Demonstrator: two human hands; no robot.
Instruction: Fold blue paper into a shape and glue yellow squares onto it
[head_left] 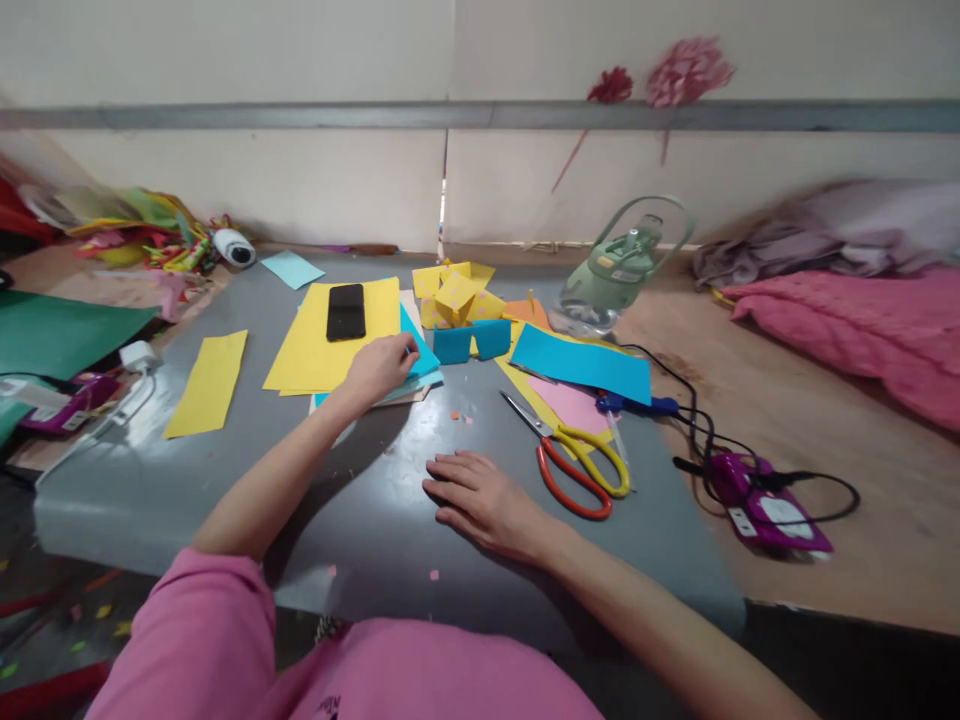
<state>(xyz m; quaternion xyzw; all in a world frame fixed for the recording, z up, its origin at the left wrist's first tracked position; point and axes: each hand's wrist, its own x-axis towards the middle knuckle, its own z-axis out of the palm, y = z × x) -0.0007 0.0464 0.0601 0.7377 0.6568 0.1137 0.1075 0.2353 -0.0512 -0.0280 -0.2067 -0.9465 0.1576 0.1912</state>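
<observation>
- My left hand [381,368] reaches to the paper stack [409,372] just right of the phone [346,311], fingers curled, pinching the blue sheet's edge.
- My right hand [480,497] lies flat, fingers spread, on the grey table [187,480], well below the phone.
- Scissors [574,458] lie right of that hand.

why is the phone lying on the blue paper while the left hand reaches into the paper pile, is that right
Not quite: the head view shows the phone lying on the yellow paper, not blue. The left hand does reach into the paper pile beside it.
</observation>
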